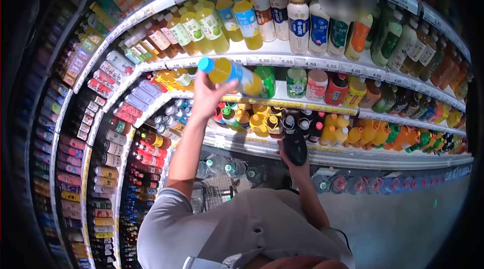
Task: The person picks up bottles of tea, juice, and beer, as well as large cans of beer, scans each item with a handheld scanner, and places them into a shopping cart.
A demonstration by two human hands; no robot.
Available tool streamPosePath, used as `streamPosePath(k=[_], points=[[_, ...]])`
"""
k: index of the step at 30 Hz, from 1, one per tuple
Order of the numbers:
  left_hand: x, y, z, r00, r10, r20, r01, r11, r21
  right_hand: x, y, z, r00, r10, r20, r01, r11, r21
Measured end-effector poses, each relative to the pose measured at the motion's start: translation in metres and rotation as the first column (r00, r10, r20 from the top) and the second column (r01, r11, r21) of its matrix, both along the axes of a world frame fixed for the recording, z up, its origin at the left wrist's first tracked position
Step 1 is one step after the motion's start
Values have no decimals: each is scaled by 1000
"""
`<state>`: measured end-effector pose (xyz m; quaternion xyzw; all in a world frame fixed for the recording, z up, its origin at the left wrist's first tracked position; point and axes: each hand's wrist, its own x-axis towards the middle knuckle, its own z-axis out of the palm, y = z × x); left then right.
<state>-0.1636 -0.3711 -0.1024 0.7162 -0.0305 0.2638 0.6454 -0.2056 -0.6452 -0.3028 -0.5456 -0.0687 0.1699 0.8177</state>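
My left hand (207,98) is closed around a bottle of yellow drink (220,71) with a blue cap and a blue label. The bottle lies tilted almost sideways in front of the shelf, its cap to the left, and its far end is blurred. Lower down and to the right, my right hand (297,167) grips a black handheld device (295,147) that looks like a scanner. Its far end reaches towards the bottom shelf. Matching blue-capped bottles (247,23) stand on the shelf above my left hand.
Curved shelves of drinks surround me, with a price rail (322,62) in front. Milk tea bottles (299,24) stand at the upper middle. Below are a metal grille (373,160), large water bottles (235,169) and a wire basket (220,192) near my body.
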Motion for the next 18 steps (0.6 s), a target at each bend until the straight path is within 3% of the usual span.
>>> streamPosePath(k=[2, 5, 7, 8, 9, 11, 15, 17, 18], points=[[30, 16, 22, 994, 55, 90, -65, 992, 108, 2, -3, -8, 997, -9, 71, 19, 989, -149], [78, 40, 28, 980, 87, 179, -120, 975, 185, -3, -6, -6, 989, 14, 149, 3, 994, -114], [107, 55, 16, 952, 164, 259, -219, 955, 200, -4, -15, -37, 987, 140, 73, -128, 980, -150], [124, 69, 3, 935, 229, 270, -305, 908, 286, 4, -12, -48, 980, 187, 63, -173, 968, -185], [138, 80, 0, 904, 297, 307, -400, 842, 363, -2, -15, 11, 987, 112, 118, -83, 970, -230], [144, 69, 1, 896, 337, 290, -404, 889, 216, 8, -11, -33, 973, 211, 92, -200, 973, -120], [162, 61, -3, 878, 302, 372, -356, 930, 86, 9, -16, -12, 977, 208, 40, -200, 968, -152], [162, 55, -5, 688, 437, 579, -705, 591, 391, 15, -15, -26, 972, 229, 48, -214, 955, -204], [160, 46, -7, 648, 476, 595, -752, 525, 399, 18, -14, -32, 969, 240, 59, -218, 943, -250]])
